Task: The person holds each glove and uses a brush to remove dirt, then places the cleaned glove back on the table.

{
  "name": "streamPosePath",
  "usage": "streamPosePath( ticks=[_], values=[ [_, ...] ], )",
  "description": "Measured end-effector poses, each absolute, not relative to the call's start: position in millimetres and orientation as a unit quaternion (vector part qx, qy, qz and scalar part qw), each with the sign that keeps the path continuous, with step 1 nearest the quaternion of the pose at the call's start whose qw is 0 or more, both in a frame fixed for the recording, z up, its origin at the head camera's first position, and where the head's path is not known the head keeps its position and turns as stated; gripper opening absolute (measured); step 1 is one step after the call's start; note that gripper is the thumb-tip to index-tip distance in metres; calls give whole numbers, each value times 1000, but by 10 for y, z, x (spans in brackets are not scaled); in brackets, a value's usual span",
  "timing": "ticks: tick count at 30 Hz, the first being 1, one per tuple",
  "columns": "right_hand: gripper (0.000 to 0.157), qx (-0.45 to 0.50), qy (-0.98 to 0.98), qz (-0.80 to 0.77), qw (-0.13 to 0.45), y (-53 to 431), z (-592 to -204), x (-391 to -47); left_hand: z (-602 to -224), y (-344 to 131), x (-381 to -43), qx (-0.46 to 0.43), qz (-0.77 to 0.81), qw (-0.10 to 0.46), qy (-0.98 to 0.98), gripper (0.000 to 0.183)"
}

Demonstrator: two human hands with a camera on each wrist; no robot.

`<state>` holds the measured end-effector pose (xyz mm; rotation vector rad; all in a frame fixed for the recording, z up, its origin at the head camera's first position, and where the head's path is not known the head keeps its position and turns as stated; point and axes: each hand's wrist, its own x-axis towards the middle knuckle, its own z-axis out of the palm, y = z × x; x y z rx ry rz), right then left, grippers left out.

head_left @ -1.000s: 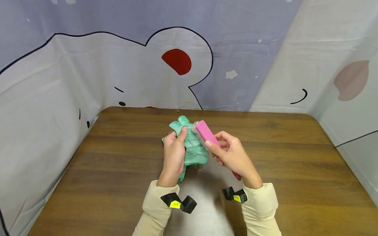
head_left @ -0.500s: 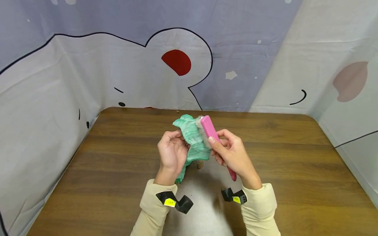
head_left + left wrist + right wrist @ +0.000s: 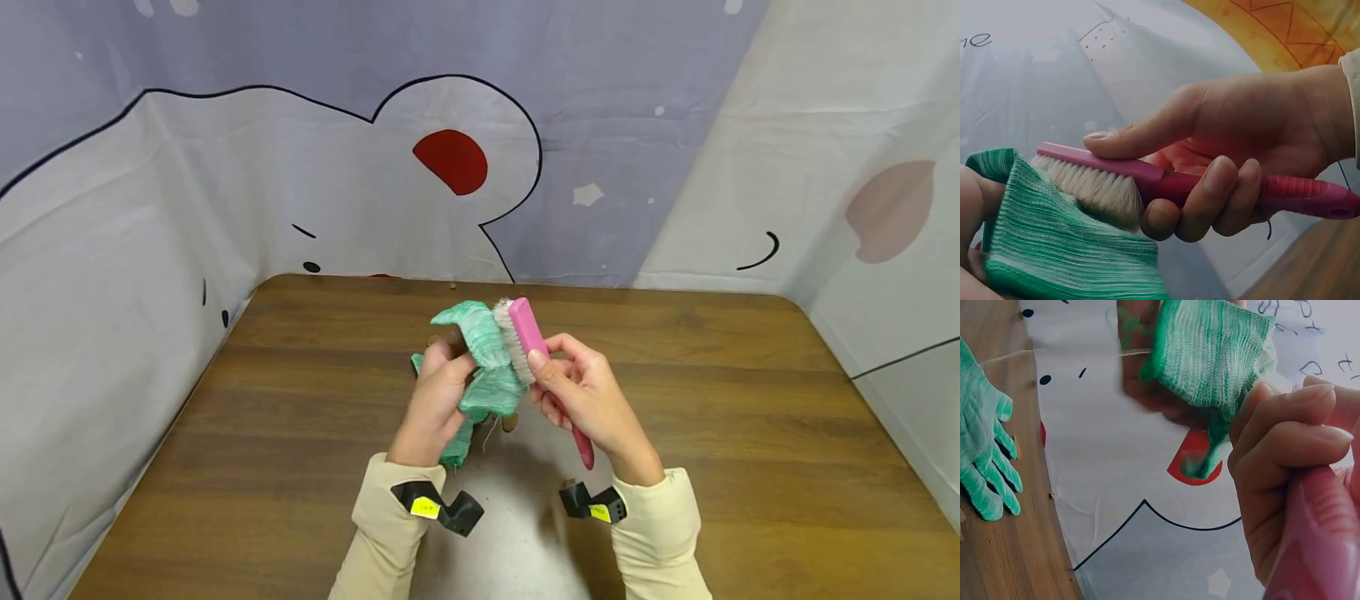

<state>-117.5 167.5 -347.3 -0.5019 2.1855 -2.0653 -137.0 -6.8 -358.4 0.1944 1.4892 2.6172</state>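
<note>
My right hand [image 3: 591,390] grips a pink brush [image 3: 531,331] above the table [image 3: 750,417], long axis slanting, head [image 3: 522,312] pointing away and leftward, bristles [image 3: 1088,187] against the green glove [image 3: 486,343] my left hand [image 3: 432,402] holds.

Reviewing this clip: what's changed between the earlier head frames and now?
In the head view, the thumb of the left hand has moved lower, to the left edge of the green glove. The pink brush stands steeper, its lower end swung left. Unchanged: the right hand grips the brush, its bristles against the glove.
</note>
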Motion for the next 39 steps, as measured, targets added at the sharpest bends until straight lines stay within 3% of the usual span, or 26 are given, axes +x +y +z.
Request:
streamPosePath(
  ticks=[4, 7, 11, 19, 25, 29, 34, 39],
  values=[
    [22, -161, 716, -677, 52, 1683, -3489, -1168, -3612, -76, -1366, 79, 863, 138, 479, 30],
    [22, -160, 716, -678, 52, 1689, -3494, -1166, -3628, -89, -1362, 77, 869, 173, 457, 24],
    [21, -165, 715, -678, 49, 1694, -3488, -1170, -3624, -123, -1352, 53, 874, 199, 440, 11],
    [19, -169, 713, -679, 46, 1711, -3494, -1179, -3609, -136, -1402, 24, 904, 215, 368, 15],
    [20, -144, 714, -684, 33, 1725, -3486, -1184, -3603, -131, -1430, 7, 927, 144, 346, 15],
    [20, -117, 704, -700, 8, 1736, -3462, -1188, -3593, -130, -1435, -22, 910, 31, 412, 27],
    [19, -103, 680, -726, -15, 1718, -3437, -1173, -3601, -99, -1424, -68, 828, -105, 546, 23],
    [20, -115, 682, -722, -29, 1645, -3459, -1161, -3572, -65, -1361, -59, 793, -95, 599, 21]
  ],
)
